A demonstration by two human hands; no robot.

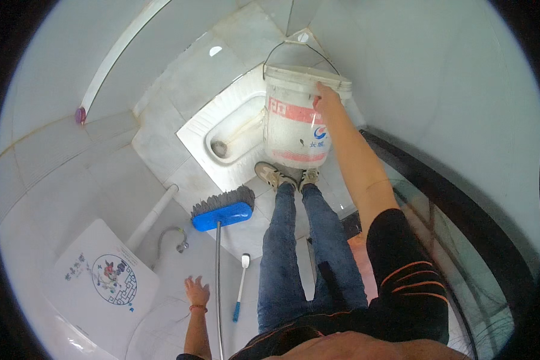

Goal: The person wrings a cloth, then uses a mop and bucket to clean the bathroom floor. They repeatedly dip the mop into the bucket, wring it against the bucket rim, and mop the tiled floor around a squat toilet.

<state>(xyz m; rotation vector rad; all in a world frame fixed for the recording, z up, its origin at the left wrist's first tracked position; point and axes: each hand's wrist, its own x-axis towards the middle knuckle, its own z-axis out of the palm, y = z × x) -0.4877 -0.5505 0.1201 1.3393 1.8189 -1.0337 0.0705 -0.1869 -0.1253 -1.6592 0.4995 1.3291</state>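
Observation:
My right hand grips the upper side of a large white plastic bucket, the thumb near its rim. The bucket has red bands, a blue logo and writing on its side. Its wire handle extends beyond the rim on the far side, and its contents cannot be seen. Partly behind the bucket is a white ceramic squat toilet in the floor. My left hand is in the air at the lower left, fingers apart and holding nothing. Closest to it is the metal handle of a broom.
The blue broom head with grey bristles lies left of my feet. A white brush with a blue grip is beside it. At left are a decorated white cistern, a white pipe and a hose. A dark-framed glass door stands at right.

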